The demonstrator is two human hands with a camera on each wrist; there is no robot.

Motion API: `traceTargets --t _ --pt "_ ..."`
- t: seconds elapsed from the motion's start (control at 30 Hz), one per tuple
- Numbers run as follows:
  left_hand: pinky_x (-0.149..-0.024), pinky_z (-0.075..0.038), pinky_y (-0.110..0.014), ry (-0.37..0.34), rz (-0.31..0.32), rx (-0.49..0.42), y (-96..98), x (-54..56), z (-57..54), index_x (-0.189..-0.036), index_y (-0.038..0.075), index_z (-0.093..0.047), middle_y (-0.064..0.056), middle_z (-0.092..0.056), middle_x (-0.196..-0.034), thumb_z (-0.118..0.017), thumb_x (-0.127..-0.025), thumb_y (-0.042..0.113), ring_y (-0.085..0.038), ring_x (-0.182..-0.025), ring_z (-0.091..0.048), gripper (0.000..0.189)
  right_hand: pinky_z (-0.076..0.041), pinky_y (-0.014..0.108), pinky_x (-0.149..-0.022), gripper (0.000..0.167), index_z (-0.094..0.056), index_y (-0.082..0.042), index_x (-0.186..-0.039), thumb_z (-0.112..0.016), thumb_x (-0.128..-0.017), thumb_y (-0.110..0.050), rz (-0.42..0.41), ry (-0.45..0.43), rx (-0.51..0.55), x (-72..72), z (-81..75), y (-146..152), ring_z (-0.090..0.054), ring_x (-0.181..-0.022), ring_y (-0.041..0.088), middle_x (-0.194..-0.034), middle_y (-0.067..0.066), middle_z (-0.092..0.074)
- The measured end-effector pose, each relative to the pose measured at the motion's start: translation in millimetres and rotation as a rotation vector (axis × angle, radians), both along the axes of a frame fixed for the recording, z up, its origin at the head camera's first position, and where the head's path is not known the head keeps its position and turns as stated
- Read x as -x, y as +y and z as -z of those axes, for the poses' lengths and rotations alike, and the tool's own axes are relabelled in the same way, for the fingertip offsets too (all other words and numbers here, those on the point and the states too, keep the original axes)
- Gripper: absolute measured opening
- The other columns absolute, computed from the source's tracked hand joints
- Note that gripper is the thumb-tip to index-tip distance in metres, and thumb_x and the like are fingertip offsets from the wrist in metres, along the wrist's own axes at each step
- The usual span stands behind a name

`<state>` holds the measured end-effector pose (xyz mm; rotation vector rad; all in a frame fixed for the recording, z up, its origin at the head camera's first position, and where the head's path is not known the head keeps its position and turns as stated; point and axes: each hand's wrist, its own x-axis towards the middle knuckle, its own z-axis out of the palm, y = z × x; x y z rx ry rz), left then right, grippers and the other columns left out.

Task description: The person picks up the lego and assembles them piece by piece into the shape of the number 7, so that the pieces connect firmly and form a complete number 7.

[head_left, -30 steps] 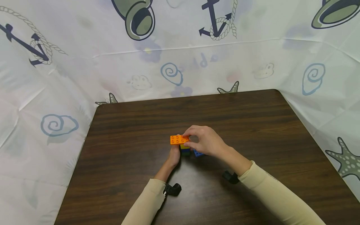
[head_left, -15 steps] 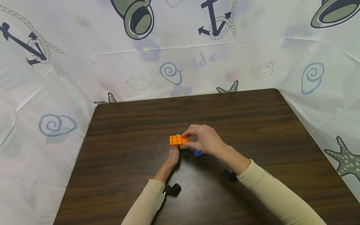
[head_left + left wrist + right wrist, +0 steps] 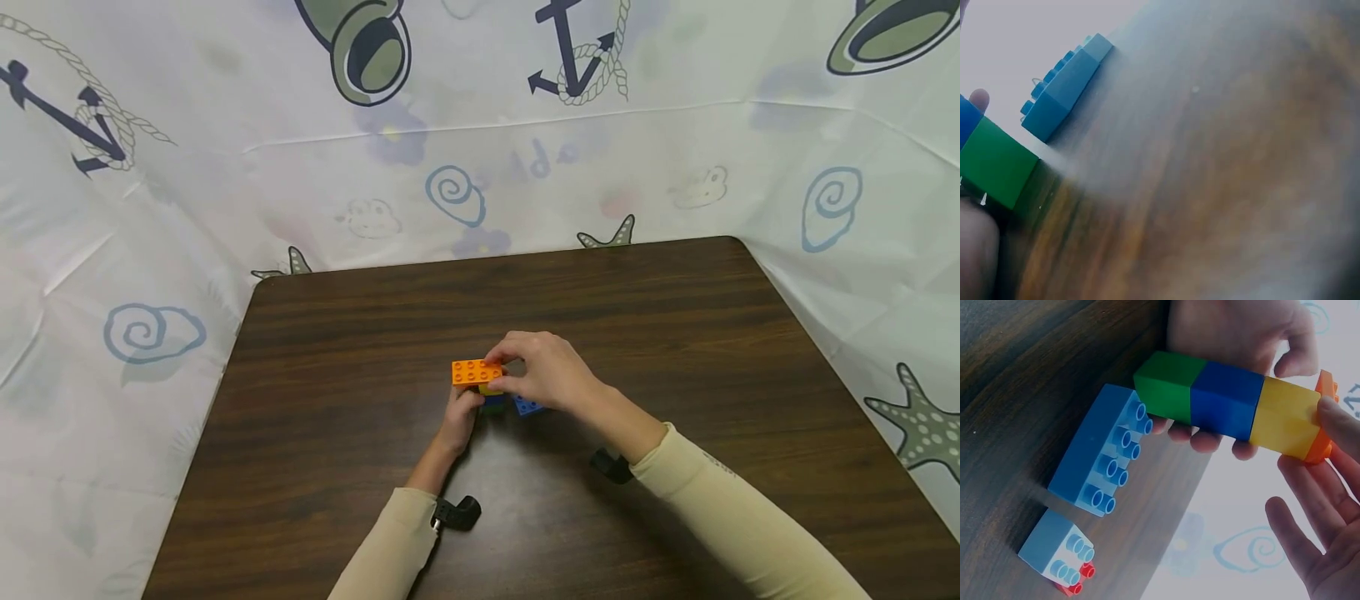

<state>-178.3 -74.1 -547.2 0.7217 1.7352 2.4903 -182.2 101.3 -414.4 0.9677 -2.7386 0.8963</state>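
Note:
A tower of toy building blocks stands on the table, with a green block (image 3: 1169, 387) at the bottom, a dark blue block (image 3: 1225, 399) above it and a yellow block (image 3: 1285, 419) higher up. Across the top lies an orange eight-stud brick (image 3: 474, 372), sticking out to the left. My right hand (image 3: 551, 375) pinches the orange brick's right end between thumb and fingers. Round the tower's left side curls my left hand (image 3: 456, 421), its fingertips showing beyond the blocks in the right wrist view. In the left wrist view, the green block (image 3: 997, 162) is at the left edge.
A blue eight-stud brick (image 3: 1100, 450) lies close to the tower's right side. Beyond it are a small light blue brick (image 3: 1057, 547) and a red studded piece (image 3: 1079, 581), partly hidden. All stand on a dark wooden table (image 3: 360, 333) before a patterned curtain (image 3: 300, 183).
My left hand has shifted slightly toward me, and its thumb now shows on the near side of the tower. The right hand and the orange brick hold almost the same place.

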Motion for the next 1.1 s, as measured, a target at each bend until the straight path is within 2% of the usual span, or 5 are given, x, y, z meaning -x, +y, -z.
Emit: traceTargets --t 0.13,0.23,0.4,0.7,1.1 --pt "-0.096 -0.041 -0.028 0.01 0.025 0.023 -0.6 -3.8 -9.5 -0.119 0.014 -0.059 -0.01 -0.061 -0.115 -0.042 -0.087 0.001 -0.012 -0.101 -0.057 0.039 -0.051 0.025 -0.068 0.03 -0.073 -0.017 -0.104 -0.084 -0.079 -0.029 -0.013 0.024 0.002 -0.2 2.2 0.8 -0.061 -0.077 0.006 -0.097 -0.009 -0.068" --pt "-0.095 -0.042 -0.028 -0.054 0.01 0.049 0.5 -3.7 -13.5 -0.118 0.0 -0.058 -0.009 -0.062 -0.111 -0.045 -0.095 0.016 -0.013 -0.099 -0.058 0.031 -0.052 0.025 -0.07 0.029 -0.073 -0.016 -0.105 -0.083 -0.08 -0.03 -0.016 0.045 -0.003 -0.2 4.0 1.1 -0.062 -0.078 0.006 -0.097 -0.008 -0.069" --pt "-0.092 -0.04 -0.026 -0.154 -0.022 0.133 4.9 1.0 -18.6 -0.117 -0.018 -0.052 0.002 -0.065 -0.101 -0.046 -0.098 0.041 -0.011 -0.093 -0.058 0.062 -0.053 0.027 -0.071 0.03 -0.073 -0.016 -0.106 -0.083 -0.081 -0.029 -0.01 0.071 -0.001 -0.8 6.1 2.7 -0.063 -0.081 0.007 -0.098 -0.007 -0.069" --pt "-0.085 -0.041 -0.024 -0.183 -0.094 0.206 9.0 0.5 -24.5 -0.111 -0.017 -0.054 0.006 -0.062 -0.091 -0.044 -0.098 0.03 -0.008 -0.084 -0.056 0.05 -0.053 0.026 -0.071 0.035 -0.072 -0.013 -0.112 -0.083 -0.081 -0.027 -0.052 0.085 0.042 1.0 9.5 4.5 -0.063 -0.081 0.007 -0.1 -0.005 -0.069" --pt "-0.081 -0.044 -0.023 -0.12 -0.165 0.261 11.7 0.0 -24.9 -0.11 -0.014 -0.057 0.002 -0.062 -0.09 -0.042 -0.098 0.03 -0.008 -0.082 -0.056 0.048 -0.054 0.028 -0.076 0.037 -0.072 -0.01 -0.113 -0.082 -0.081 -0.028 -0.066 0.081 0.058 1.4 9.8 6.0 -0.064 -0.083 0.01 -0.102 -0.003 -0.07"
